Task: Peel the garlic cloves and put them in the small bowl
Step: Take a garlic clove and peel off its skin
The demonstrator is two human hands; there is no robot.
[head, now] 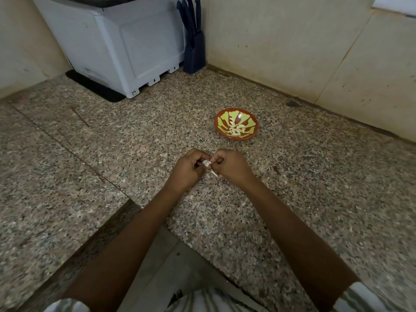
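Above the speckled granite counter [135, 154], a small white garlic clove [206, 163] is pinched between the left hand [188, 168] and the right hand [231, 164], apparently mid-peeling, so it must next be stripped and dropped into the nearby red-and-green patterned small bowl [254, 122].

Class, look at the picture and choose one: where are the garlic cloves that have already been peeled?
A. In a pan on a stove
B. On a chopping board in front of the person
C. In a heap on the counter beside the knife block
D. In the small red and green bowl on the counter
D: pale peeled cloves lie inside the small bowl on the counter, beyond the hands, which pinch one more clove.
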